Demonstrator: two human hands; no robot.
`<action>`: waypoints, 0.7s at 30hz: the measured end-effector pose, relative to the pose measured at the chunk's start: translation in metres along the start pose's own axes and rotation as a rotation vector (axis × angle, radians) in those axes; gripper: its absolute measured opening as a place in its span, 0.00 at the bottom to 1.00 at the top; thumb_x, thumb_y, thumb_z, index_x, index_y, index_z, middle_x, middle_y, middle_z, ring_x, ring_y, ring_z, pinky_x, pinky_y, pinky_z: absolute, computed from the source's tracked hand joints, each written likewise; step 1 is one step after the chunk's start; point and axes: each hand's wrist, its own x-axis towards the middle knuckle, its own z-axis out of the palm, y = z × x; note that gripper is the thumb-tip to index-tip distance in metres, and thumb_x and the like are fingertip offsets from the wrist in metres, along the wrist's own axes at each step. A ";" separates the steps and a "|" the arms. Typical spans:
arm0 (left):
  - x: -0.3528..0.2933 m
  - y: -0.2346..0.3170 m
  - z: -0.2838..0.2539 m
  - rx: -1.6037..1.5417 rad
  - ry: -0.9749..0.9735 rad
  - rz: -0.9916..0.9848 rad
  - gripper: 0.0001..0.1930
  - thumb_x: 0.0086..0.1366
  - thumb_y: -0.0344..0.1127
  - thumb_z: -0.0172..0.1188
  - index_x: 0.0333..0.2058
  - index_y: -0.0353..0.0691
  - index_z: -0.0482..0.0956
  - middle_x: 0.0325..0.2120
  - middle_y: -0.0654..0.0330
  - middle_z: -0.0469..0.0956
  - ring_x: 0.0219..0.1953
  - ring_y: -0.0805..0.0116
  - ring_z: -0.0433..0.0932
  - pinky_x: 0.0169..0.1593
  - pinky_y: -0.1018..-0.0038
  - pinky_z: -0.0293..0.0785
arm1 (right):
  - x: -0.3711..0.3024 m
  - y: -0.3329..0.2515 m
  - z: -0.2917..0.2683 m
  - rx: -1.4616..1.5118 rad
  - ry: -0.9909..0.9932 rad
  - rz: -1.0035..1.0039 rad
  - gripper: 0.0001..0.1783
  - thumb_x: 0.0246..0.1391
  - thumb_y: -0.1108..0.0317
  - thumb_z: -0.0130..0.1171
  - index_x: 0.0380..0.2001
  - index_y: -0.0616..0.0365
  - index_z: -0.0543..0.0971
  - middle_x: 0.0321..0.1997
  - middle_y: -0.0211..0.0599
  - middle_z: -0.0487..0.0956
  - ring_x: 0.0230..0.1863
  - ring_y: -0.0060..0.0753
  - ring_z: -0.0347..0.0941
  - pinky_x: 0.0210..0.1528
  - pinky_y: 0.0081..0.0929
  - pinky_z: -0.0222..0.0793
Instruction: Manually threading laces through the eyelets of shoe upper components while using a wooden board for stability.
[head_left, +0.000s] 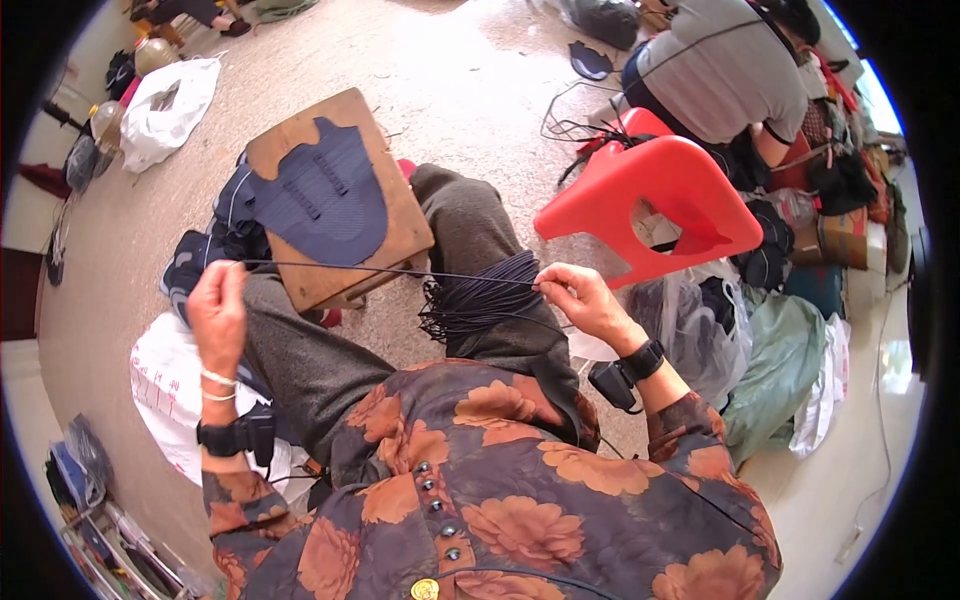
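A thin dark cord [385,269] is stretched nearly straight between my two hands. At its left end, my left hand [217,305] is closed on it, thumb and fingers pinched together. My right hand [583,298] pinches the cord's other end beside my right knee. Across that knee lies a thick bundle of dark cords [488,298], with loose ends hanging to the left. A wooden stool [405,225] stands between my knees, just beyond the taut cord. On its top rests a flat dark blue fabric piece [335,205] with two dark ladder-like strips.
A red plastic stool [690,185] stands to the right, with black cords [610,135] on it. Behind it a person [720,75] bends over. Plastic bags [770,370] lie at right, a white bag [168,110] at far left. Dark fabric pieces [235,215] hang beside the wooden stool.
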 end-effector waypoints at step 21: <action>-0.055 0.000 -0.069 0.719 -0.094 -0.214 0.08 0.68 0.33 0.61 0.40 0.33 0.80 0.29 0.46 0.81 0.29 0.56 0.81 0.35 0.64 0.74 | 0.013 0.018 -0.036 0.882 -0.046 0.186 0.10 0.69 0.62 0.54 0.36 0.57 0.77 0.33 0.29 0.79 0.36 0.22 0.73 0.43 0.22 0.70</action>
